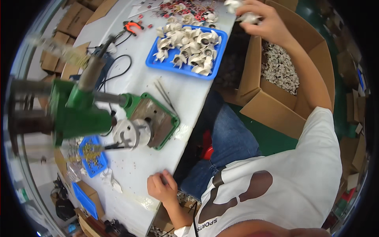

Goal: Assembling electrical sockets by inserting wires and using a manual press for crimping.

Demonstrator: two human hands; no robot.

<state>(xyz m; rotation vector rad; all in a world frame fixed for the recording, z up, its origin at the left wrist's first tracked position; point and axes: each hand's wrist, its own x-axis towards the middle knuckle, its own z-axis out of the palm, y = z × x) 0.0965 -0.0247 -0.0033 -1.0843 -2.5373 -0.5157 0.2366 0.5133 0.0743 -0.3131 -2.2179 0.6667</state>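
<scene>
My right hand (270, 23) is raised past the far edge of the table, gripping white fan impellers (250, 18). Two show at its fingertips, blurred by motion. Below it, a blue tray (182, 69) on the table holds a heap of similar white impellers (187, 43), some with dark round centres. Near the table's front edge rests my left hand (162, 189), its fingers curled in and nothing visible in them. Between the hands stands a green bench press (83, 112) with a round white fixture (132, 133) over its base plate (156, 122).
An open cardboard box (272, 112) full of small white parts (279, 69) stands right of the table. Orange-handled pliers (133, 27), black cable (118, 59) and red-and-black small parts (185, 8) lie on the table (134, 173). A blue tray (94, 168) holds brass-coloured pieces.
</scene>
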